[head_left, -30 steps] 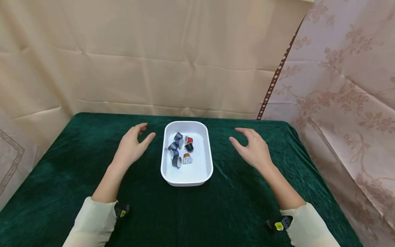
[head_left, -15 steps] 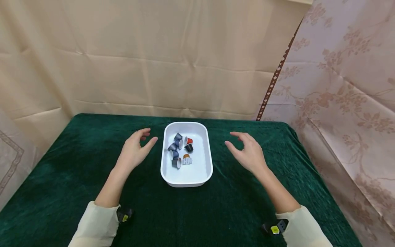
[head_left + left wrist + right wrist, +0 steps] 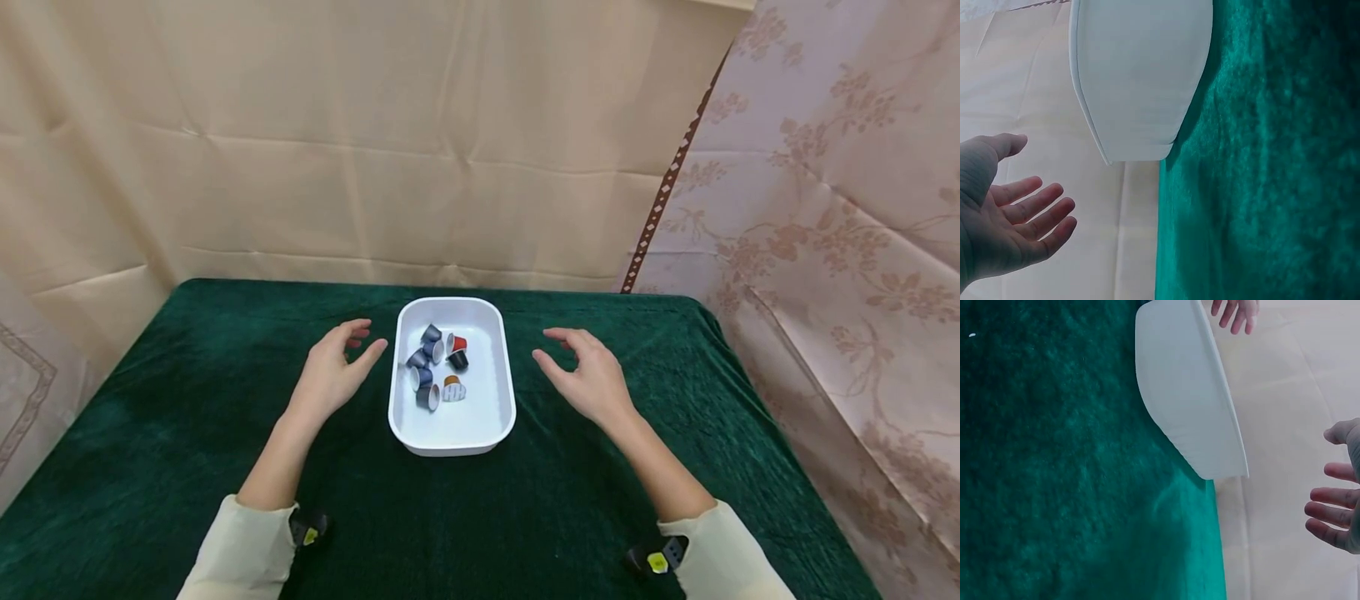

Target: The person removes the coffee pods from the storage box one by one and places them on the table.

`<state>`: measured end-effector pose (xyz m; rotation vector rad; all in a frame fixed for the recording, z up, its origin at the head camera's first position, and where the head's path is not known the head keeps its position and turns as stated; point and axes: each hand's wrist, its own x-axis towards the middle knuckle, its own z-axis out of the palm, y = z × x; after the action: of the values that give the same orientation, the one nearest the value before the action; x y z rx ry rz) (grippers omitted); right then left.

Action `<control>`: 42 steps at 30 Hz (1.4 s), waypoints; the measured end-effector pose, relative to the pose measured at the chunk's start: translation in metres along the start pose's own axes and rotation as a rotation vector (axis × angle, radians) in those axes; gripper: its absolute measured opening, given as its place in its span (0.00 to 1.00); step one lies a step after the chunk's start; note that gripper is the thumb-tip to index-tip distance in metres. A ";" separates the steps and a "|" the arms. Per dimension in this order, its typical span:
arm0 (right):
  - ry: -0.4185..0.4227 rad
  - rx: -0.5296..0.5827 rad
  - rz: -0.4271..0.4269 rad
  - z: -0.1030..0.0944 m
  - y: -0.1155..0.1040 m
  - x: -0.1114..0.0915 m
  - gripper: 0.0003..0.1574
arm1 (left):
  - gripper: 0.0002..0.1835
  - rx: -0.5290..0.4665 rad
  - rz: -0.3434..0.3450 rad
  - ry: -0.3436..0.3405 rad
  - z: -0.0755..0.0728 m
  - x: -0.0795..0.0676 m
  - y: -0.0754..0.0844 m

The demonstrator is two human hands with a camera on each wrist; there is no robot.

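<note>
A white rectangular tray (image 3: 480, 421) with rounded corners sits on the green cloth in the head view. Inside it, mostly toward the left, lie several coffee capsules: dark blue and grey ones (image 3: 422, 378), a red one (image 3: 457, 343), a black one (image 3: 458, 360) and an orange-brown one (image 3: 453, 390) with its pale lid showing. My left hand (image 3: 330, 373) hovers just left of the tray, fingers relaxed, thumb toward its rim. On the other side my right hand (image 3: 588, 379) is held a little farther off, thumb and fingers spread. Neither hand holds anything.
Dark green velvet cloth (image 3: 465, 525) covers the table. A beige curtain (image 3: 375, 150) hangs behind its far edge, and a pink floral cloth (image 3: 825, 250) hangs at the right. Each wrist carries a small black camera device (image 3: 307, 529).
Both hands have moved inward toward the tray, the right one farther, and slightly nearer to me. The tray and capsules have stayed in place.
</note>
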<state>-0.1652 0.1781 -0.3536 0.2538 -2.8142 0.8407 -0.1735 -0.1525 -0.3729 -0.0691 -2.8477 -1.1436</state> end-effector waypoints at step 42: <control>-0.046 0.087 -0.136 0.038 -0.021 -0.003 0.18 | 0.28 -0.039 -0.016 -0.054 0.024 -0.004 -0.004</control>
<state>-0.1630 0.1402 -0.3742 0.4781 -2.7679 0.9388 -0.1713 -0.1391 -0.3933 -0.0799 -2.8779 -1.2183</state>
